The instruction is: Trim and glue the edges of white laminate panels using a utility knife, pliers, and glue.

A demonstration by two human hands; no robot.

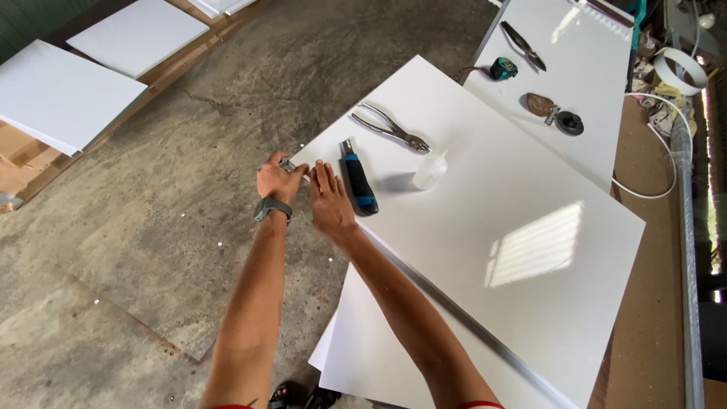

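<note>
Concrete floor lies beneath a large white panel [485,227]. At the panel's near-left corner, the left hand [279,180] pinches a thin metal edge strip [295,167]. The right hand [329,198] presses flat, fingers spread, beside it. A blue-black utility knife [359,179] lies just right of that hand on the panel.

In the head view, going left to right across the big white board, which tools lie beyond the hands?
Utility knife → pliers → small white bottle, all lying on the white board.
</note>
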